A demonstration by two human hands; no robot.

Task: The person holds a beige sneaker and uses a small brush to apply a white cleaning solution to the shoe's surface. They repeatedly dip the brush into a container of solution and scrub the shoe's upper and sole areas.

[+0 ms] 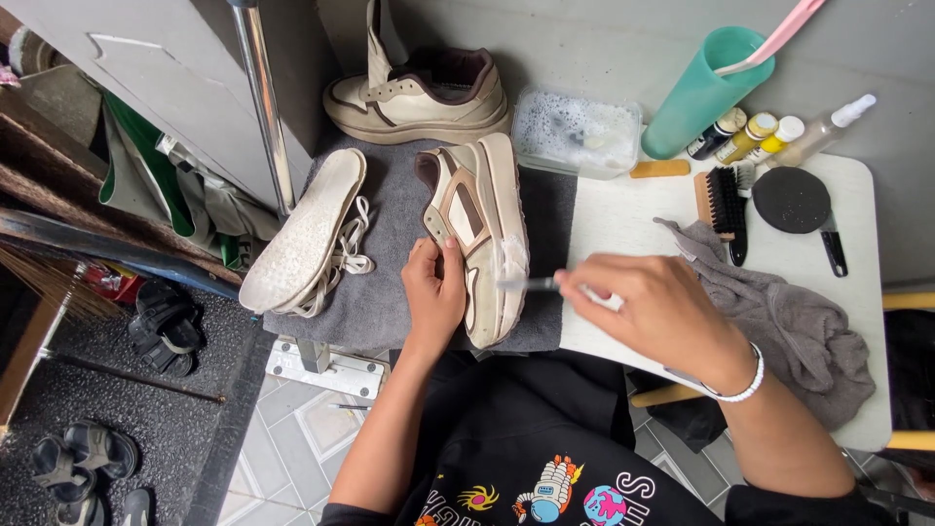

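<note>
A cream and brown sneaker [482,219] lies on its side on a grey towel [390,302]. My left hand [433,292] grips its upper from the near side and holds it steady. My right hand [653,307] holds a small brush [531,283] whose blurred bristle end touches the sneaker's sole edge. The matching sneaker [419,93] stands upright at the back of the towel. A white insole [304,232] and loose cream laces [349,255] lie on the towel's left part.
A clear tub of soapy water [575,131], a teal cup [703,93], small bottles [755,136], a wooden brush [723,203] and a black round sponge [791,200] sit at the back of the white table [623,209]. A grey cloth [789,321] lies at the right. Sandals [161,326] are on the floor.
</note>
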